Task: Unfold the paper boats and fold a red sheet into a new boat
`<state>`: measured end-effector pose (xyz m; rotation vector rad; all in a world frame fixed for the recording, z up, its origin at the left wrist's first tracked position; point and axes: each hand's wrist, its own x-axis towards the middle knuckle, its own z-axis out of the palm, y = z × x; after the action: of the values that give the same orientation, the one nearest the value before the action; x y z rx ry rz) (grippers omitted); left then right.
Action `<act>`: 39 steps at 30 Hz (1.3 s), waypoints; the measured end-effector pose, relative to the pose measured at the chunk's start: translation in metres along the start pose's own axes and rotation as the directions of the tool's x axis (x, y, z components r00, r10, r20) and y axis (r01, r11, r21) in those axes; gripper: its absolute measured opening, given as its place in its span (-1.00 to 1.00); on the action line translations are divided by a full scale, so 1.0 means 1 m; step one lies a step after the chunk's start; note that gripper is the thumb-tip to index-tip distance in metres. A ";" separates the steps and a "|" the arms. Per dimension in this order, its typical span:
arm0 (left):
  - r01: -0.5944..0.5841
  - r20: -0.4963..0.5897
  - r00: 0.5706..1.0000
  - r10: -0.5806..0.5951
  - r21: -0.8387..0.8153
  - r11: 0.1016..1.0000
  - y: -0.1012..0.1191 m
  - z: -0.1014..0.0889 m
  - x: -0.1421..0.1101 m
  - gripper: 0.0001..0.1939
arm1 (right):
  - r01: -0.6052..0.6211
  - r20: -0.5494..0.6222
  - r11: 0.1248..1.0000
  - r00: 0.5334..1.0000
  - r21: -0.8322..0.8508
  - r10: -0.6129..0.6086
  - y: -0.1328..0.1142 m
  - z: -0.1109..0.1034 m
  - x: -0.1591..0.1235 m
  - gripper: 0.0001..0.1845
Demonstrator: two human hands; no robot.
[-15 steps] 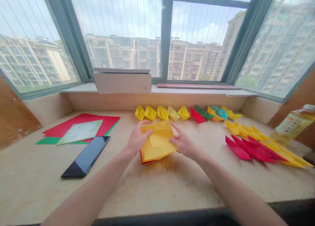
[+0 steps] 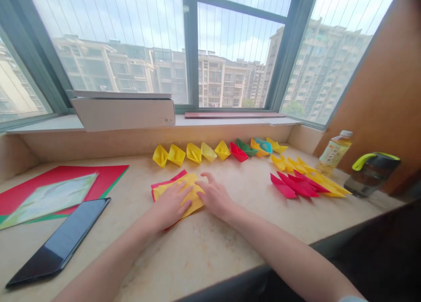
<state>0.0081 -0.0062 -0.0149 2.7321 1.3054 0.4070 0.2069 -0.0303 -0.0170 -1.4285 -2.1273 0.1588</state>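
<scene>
A creased sheet of yellow paper (image 2: 197,201) lies on the counter over red paper (image 2: 177,175), whose edges stick out at the upper left and below. Flat on top of the yellow sheet rests my left hand (image 2: 173,203), fingers spread. At the sheet's right edge is my right hand (image 2: 215,196), its fingers apart and curved, the thumb close to the paper; whether it touches is hard to see. Behind them stands a row of folded paper boats, among them a yellow boat (image 2: 194,153) and a red boat (image 2: 238,152).
To the left lie a black phone (image 2: 62,238), a pale printed sheet (image 2: 54,197) and red paper (image 2: 112,172). Pink folded papers (image 2: 297,186) and yellow ones (image 2: 329,183) sit at the right, near a bottle (image 2: 333,153) and a dark cup (image 2: 373,175). A white box (image 2: 125,113) stands on the sill.
The yellow paper was held up between both hands; now it lies on the counter beneath my left palm. My right hand has loosened from its edge. The view has turned to the right.
</scene>
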 end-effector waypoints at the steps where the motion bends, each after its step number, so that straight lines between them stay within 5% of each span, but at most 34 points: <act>1: 0.025 0.054 0.998 -0.026 0.016 1.000 -0.003 0.001 0.000 -0.51 | 0.002 -0.011 0.998 1.000 -0.057 -0.003 0.000 -0.004 0.001 -0.61; 4: 0.072 0.170 0.982 -0.085 0.079 0.994 -0.009 0.000 0.002 -0.47 | -0.020 -0.067 0.979 0.998 -0.203 0.007 0.005 -0.023 0.005 -0.70; 7: 0.083 0.208 0.973 -0.104 0.108 0.991 -0.011 0.000 0.004 -0.43 | -0.220 -0.094 0.898 0.975 -0.382 0.200 0.025 -0.055 0.003 -0.73; 10: 0.092 0.197 0.974 -0.109 0.095 0.991 -0.013 0.002 0.004 -0.43 | -0.549 -0.206 0.681 0.828 -0.485 0.521 0.056 -0.093 -0.009 -0.78; 13: 0.087 0.206 0.974 -0.097 0.056 0.995 -0.017 0.005 0.003 -0.42 | -0.679 -0.226 0.552 0.706 -0.483 0.671 0.087 -0.120 -0.025 -0.72; 18: 0.036 0.230 0.973 -0.030 -0.022 0.999 -0.019 0.005 0.000 -0.44 | -0.714 -0.144 0.508 0.636 -0.482 0.758 0.123 -0.127 -0.038 -0.77; 23: -0.002 0.056 0.998 0.005 -0.061 0.998 -0.016 0.005 0.000 -0.45 | -0.732 -0.128 0.509 0.618 -0.452 0.775 0.139 -0.122 -0.040 -0.87; 26: -0.035 -0.074 0.997 0.029 -0.085 0.996 -0.011 0.002 0.000 -0.49 | -0.736 -0.147 0.534 0.634 -0.416 0.759 0.137 -0.121 -0.039 -0.77; 29: -0.079 -0.169 0.984 0.051 -0.163 0.983 -0.002 -0.002 0.000 -0.54 | -0.687 -0.175 0.625 0.712 -0.370 0.680 0.124 -0.117 -0.033 -0.71; 31: -0.088 -0.222 0.975 0.027 -0.269 0.959 0.004 -0.004 -0.001 -0.53 | -0.582 -0.206 0.795 0.810 -0.169 0.549 0.109 -0.109 -0.028 -0.70; 33: -0.075 -0.260 0.965 -0.039 -0.415 0.907 0.012 -0.007 -0.001 -0.51 | -0.337 -0.241 0.902 0.883 0.268 0.402 0.090 -0.099 -0.024 -0.73; 36: -0.042 -0.218 0.965 -0.145 -0.677 0.735 0.023 -0.013 -0.002 -0.47 | -0.086 -0.163 0.656 0.937 0.750 0.309 0.062 -0.081 -0.021 -0.78; 39: 0.015 -0.011 0.999 -0.049 -0.867 0.497 0.034 -0.020 -0.004 -0.39 | -0.060 -0.081 0.456 0.955 0.888 0.284 0.040 -0.063 -0.022 -0.80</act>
<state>0.0257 -0.0310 0.0099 1.8081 0.7804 0.8382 0.2781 -0.0458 0.0107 -0.9156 -1.2938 0.9926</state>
